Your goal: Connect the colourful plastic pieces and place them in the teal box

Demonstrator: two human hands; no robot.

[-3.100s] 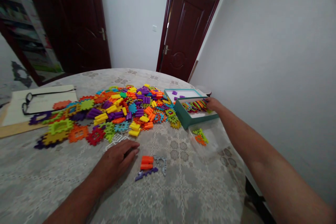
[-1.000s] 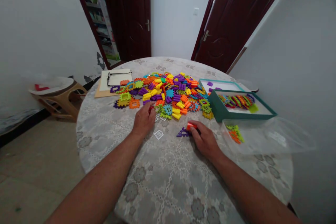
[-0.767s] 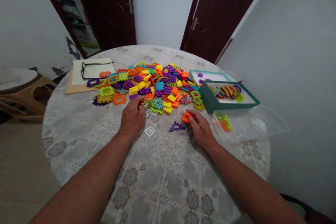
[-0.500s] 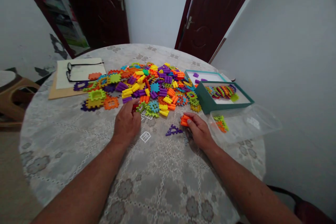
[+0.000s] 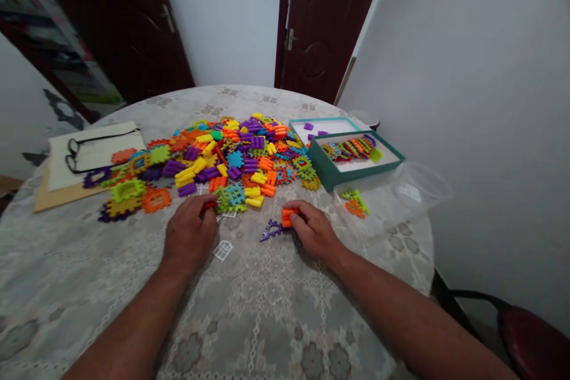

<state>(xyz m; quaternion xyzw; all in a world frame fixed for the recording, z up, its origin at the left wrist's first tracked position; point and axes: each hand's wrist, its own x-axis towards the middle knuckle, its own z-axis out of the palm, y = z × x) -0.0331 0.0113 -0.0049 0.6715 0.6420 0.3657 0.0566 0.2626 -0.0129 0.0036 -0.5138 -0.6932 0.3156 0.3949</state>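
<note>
Between the thumb and fingers of my right hand [image 5: 312,228] is an orange ribbed piece [image 5: 288,217]. A purple triangular piece [image 5: 271,230] lies on the cloth just left of it. My left hand [image 5: 190,228] is closed on a small red piece [image 5: 210,205] at the near edge of the heap of coloured pieces [image 5: 236,159]. Beside those fingers lie green and teal toothed pieces [image 5: 231,196]. A white window-shaped piece [image 5: 223,250] rests on the cloth right of my left hand.
Right of the heap stands a green box [image 5: 356,177] holding a row of coloured pieces, with a clear plastic tray [image 5: 387,208] in front. Black glasses [image 5: 75,156] lie on paper [image 5: 57,160] at the left of the round table [image 5: 262,309].
The view has turned to the right, so the table's contents appear further left. My left hand has drawn back slightly from the heap, with the red piece in its fingers. My right hand still holds the orange piece.
</note>
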